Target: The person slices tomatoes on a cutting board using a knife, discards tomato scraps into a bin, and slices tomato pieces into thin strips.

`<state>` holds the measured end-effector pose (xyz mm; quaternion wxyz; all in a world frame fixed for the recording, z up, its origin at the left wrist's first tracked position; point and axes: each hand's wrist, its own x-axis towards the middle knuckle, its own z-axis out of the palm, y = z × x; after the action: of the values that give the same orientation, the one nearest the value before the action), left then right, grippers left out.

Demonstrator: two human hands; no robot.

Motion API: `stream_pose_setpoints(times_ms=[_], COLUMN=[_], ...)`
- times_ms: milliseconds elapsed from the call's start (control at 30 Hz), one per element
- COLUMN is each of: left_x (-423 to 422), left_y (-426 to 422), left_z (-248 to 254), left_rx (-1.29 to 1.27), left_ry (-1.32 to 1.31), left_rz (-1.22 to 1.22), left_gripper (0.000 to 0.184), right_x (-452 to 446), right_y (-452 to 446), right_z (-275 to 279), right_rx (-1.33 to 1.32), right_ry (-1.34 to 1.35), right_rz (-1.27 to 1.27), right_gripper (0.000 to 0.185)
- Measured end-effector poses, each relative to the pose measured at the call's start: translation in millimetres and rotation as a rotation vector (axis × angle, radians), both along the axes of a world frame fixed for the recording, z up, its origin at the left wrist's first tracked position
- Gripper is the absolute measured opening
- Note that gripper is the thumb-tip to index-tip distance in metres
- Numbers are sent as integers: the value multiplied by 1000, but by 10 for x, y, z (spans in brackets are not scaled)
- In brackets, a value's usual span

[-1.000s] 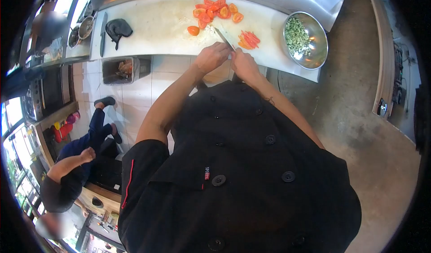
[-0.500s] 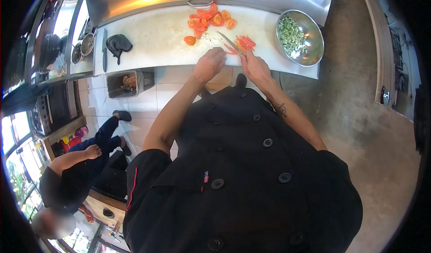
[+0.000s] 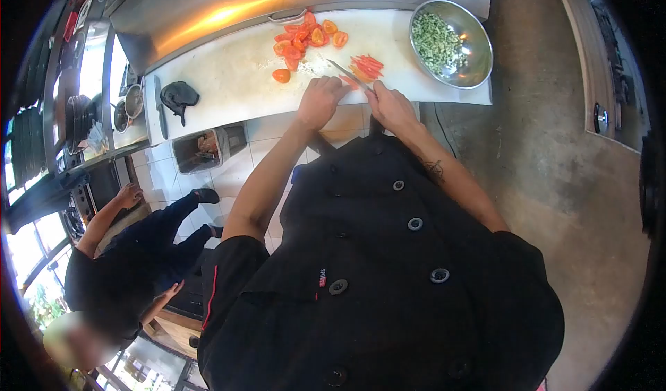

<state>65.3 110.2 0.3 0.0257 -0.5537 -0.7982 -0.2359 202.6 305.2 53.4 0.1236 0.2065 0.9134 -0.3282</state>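
My right hand (image 3: 393, 107) is closed round the handle of a knife (image 3: 345, 71), whose blade points up and left over the white cutting board (image 3: 229, 65). My left hand (image 3: 321, 102) is at the board's near edge, left of the knife, its fingers bent together; what they hold, if anything, is hidden. Beside the blade are thin red tomato strips (image 3: 366, 66), with a few more between the hands. Farther back lies a heap of cut tomato pieces (image 3: 302, 41), and one orange-red piece (image 3: 281, 75) sits apart at its near left.
A steel bowl (image 3: 479, 51) of chopped green pieces stands at the board's right end. A black cloth-like item (image 3: 180, 98) and another knife (image 3: 161, 107) lie at the left end. Below is a bin (image 3: 232, 145). Another person (image 3: 132, 259) is at lower left.
My hands have moved apart from where they nearly touched. More strips lie beside the knife than one second ago. The view has shifted, and the other person's arm has moved toward the stove.
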Motion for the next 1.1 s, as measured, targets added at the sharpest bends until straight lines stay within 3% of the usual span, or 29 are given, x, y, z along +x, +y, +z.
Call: stream_pose_setpoints(times_ms=[367, 667, 867, 967, 1033, 1100], left_x=[71, 106, 118, 50, 61, 46], left_y=[350, 283, 326, 195, 109, 168], left_z=[40, 7, 15, 94, 193, 428], left_rx=[-113, -181, -140, -21, 256, 197], left_ry=[-3, 76, 147, 77, -12, -2], left_rz=[-55, -59, -88, -87, 52, 40], left_gripper=[17, 39, 30, 28, 30, 33], right_x=[81, 59, 70, 101, 134, 153], right_y=[131, 181, 187, 235, 290, 269], right_z=[-24, -115, -65, -134, -142, -87], right_rx=[53, 136, 146, 170, 190, 199], right_ry=[21, 137, 131, 154, 166, 188], right_rz=[-62, -67, -57, -58, -69, -24], right_gripper=[32, 27, 26, 26, 26, 27])
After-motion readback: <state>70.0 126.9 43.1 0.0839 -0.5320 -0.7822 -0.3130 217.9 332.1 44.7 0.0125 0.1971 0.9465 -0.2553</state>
